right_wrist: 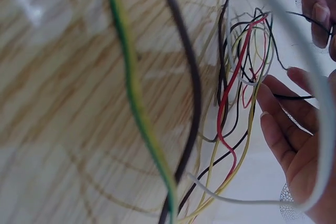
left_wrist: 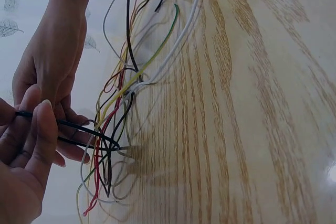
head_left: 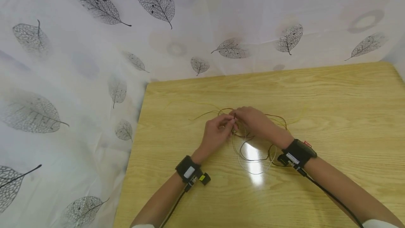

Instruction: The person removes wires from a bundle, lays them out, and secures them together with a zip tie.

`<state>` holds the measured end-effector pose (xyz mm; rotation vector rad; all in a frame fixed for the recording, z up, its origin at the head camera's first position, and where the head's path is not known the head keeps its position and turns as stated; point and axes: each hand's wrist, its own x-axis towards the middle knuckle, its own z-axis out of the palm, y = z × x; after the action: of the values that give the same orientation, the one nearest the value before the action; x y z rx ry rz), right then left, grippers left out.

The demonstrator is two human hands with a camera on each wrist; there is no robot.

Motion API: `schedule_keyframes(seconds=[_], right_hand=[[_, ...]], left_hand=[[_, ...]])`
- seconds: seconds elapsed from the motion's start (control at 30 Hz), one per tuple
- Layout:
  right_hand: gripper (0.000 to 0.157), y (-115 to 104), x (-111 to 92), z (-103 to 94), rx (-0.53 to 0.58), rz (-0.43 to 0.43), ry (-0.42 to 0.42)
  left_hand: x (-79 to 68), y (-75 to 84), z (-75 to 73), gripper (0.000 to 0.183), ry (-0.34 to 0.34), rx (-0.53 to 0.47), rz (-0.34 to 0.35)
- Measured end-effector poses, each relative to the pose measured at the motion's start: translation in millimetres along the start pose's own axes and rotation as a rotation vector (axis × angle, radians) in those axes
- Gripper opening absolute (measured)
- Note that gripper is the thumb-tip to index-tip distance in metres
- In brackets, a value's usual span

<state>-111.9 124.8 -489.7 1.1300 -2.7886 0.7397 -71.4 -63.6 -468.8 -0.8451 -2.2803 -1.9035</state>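
Note:
Both hands meet over the middle of the table, in the midst of a loose tangle of thin wires. Thumb and fingertips of my left hand (head_left: pixel 216 132) pinch a black wire (left_wrist: pixel 79 127), which is doubled into a narrow loop in the left wrist view. Close beside it, my right hand (head_left: pixel 255 121) has its fingers bent around the same black wire, partly hiding it. Around the loop hang red wires (left_wrist: pixel 98 166), a yellow wire (left_wrist: pixel 112 111) and a white wire (left_wrist: pixel 184 32). A green-and-yellow wire (right_wrist: pixel 128 72) crosses near the right wrist camera.
The wires lie on a light wood-grain table (head_left: pixel 332 115), spreading to both sides of the hands. A pale leaf-print curtain (head_left: pixel 253 20) stands along the back and left edges. Black wrist straps with cameras and cables (head_left: pixel 172 208) are on both forearms.

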Motion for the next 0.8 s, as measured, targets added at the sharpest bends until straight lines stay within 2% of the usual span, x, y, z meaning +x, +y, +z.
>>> schedule_keyframes(seconds=[0.2, 0.33, 0.4, 0.5, 0.63, 0.7, 0.8], right_hand=[[0.032, 1, 0, 2.1, -0.102, -0.046, 0.024], [0.03, 2, 2, 4.0, -0.167, -0.069, 0.014], [0.026, 4, 2, 3.9, -0.149, -0.085, 0.009], [0.03, 6, 0, -2.1, 0.017, -0.078, 0.02], [0.032, 7, -3, -20.7, 0.328, -0.036, 0.122], [0.024, 3, -2, -28.9, 0.399, -0.022, 0.185], [0.01, -2, -2, -33.5, 0.432, 0.037, 0.24]], left_hand=[[0.9, 2.0, -1.1, 0.033, -0.011, -0.023, -0.001], [1.1, 2.2, -1.8, 0.025, -0.007, 0.01, 0.023], [0.8, 1.3, -2.0, 0.021, -0.002, 0.001, 0.024], [0.2, -0.5, -1.8, 0.017, 0.001, -0.026, 0.021], [0.0, -2.4, -1.7, 0.015, 0.003, -0.05, 0.006], [-0.4, -11.0, -1.5, 0.016, 0.008, -0.041, 0.002], [0.1, -9.8, 1.1, 0.017, 0.011, -0.073, -0.024]])
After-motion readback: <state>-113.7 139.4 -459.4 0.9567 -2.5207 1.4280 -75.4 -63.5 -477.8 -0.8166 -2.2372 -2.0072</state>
